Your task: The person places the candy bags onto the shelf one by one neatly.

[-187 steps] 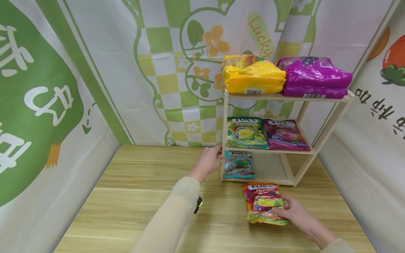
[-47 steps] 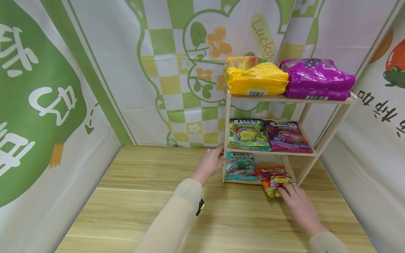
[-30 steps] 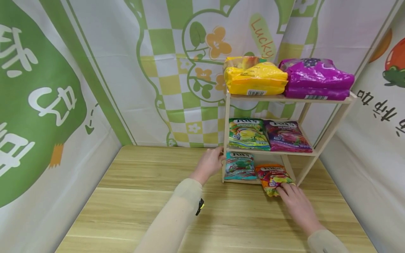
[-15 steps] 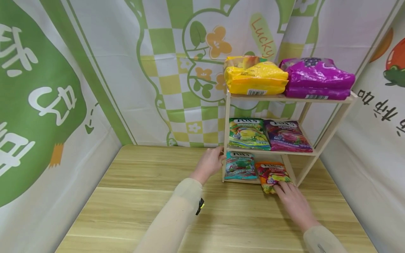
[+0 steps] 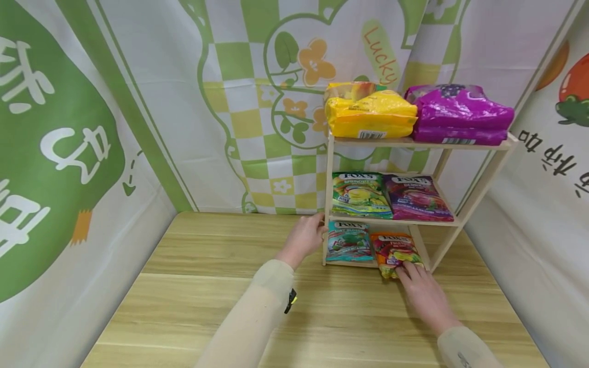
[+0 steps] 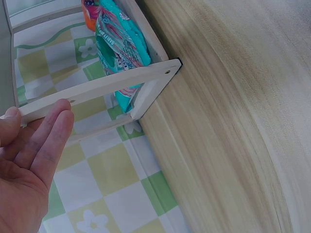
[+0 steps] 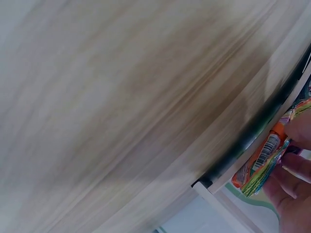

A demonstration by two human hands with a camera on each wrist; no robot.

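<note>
In the head view a small wooden shelf rack (image 5: 399,222) stands on the table. My left hand (image 5: 303,237) holds its left front post (image 6: 97,90) between thumb and fingers, as the left wrist view shows. My right hand (image 5: 424,295) pinches the lower right part of an orange bag of Fox's fruit candy (image 5: 395,253). That bag lies partly on the bottom shelf, its lower end sticking out past the front edge. Right of the left post, a teal bag of mint candy (image 5: 349,241) rests on the same shelf.
On the middle shelf lie a green candy bag (image 5: 361,194) and a dark purple one (image 5: 417,198). A yellow bag (image 5: 371,113) and a magenta bag (image 5: 461,116) sit on top. Printed cloth walls (image 5: 257,102) enclose the wooden table (image 5: 207,266).
The orange candy bag has gone from in front of the rack onto the bottom shelf, lately edging farther inward with my right hand. My left hand has stayed on the post.
</note>
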